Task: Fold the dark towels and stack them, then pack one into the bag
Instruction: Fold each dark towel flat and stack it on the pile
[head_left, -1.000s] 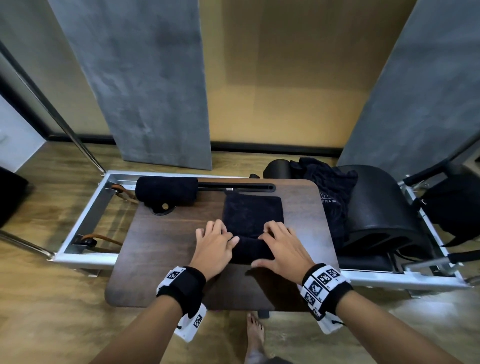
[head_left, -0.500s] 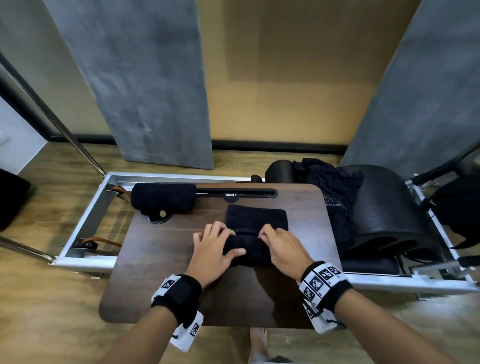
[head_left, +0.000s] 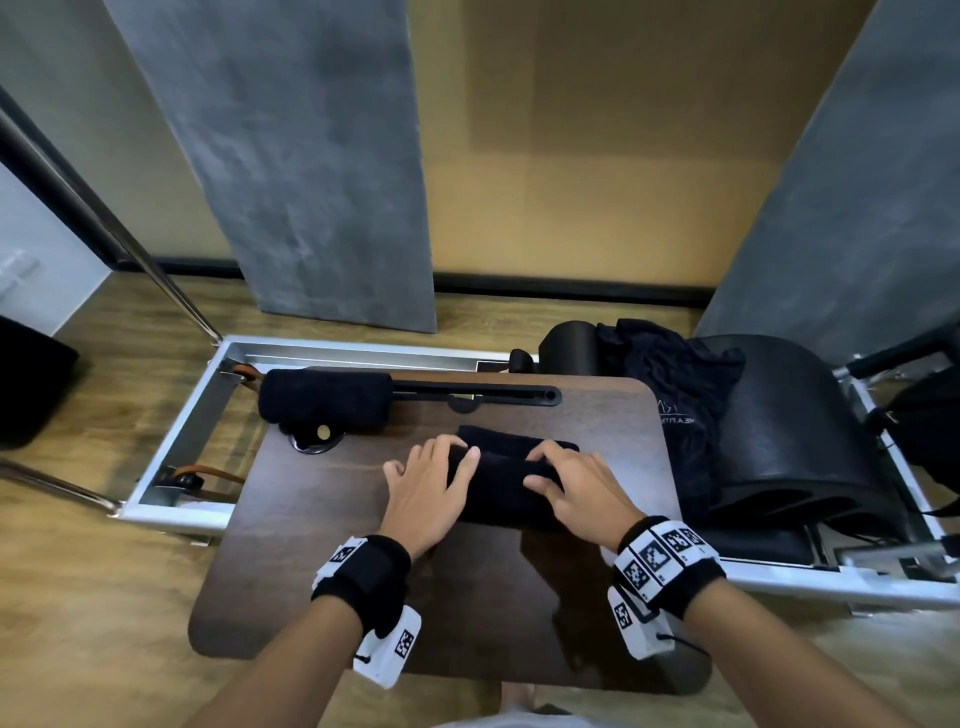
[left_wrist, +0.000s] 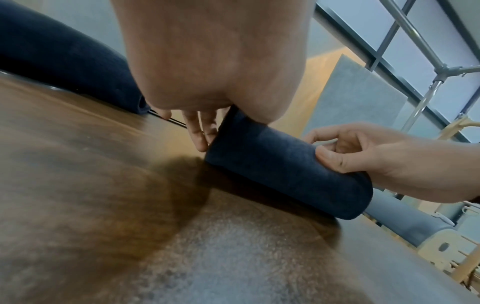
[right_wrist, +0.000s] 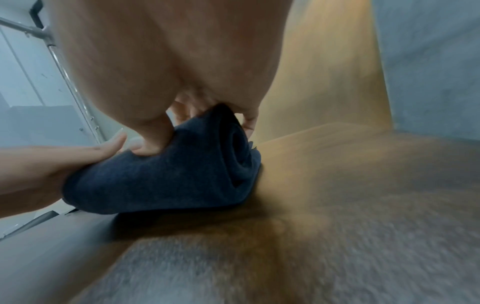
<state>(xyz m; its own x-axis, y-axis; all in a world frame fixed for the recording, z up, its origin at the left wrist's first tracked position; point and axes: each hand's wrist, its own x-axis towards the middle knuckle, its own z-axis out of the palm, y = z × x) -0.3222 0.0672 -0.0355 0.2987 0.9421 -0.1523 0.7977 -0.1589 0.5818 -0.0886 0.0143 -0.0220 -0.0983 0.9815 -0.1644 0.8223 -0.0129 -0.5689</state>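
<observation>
Dark towel (head_left: 511, 486) nearly rolled on table (head_left: 322, 545); left hand (head_left: 428, 491) and right hand (head_left: 576, 491) fingers curled, gripping it. Finished roll (head_left: 324, 400) at 10 o'clock; bagging remains

On the table (head_left: 322, 545), mid-top: a rolled towel (head_left: 506, 486), left hand (head_left: 428, 491) on its left end, right hand (head_left: 576, 493) on its right end. Behind and to the left, at the far edge: a second roll (head_left: 324, 400). Right of the table, on a padded barrel (head_left: 795, 431): a bag (head_left: 675, 374). Under and behind the table: a metal frame (head_left: 171, 441).
</observation>
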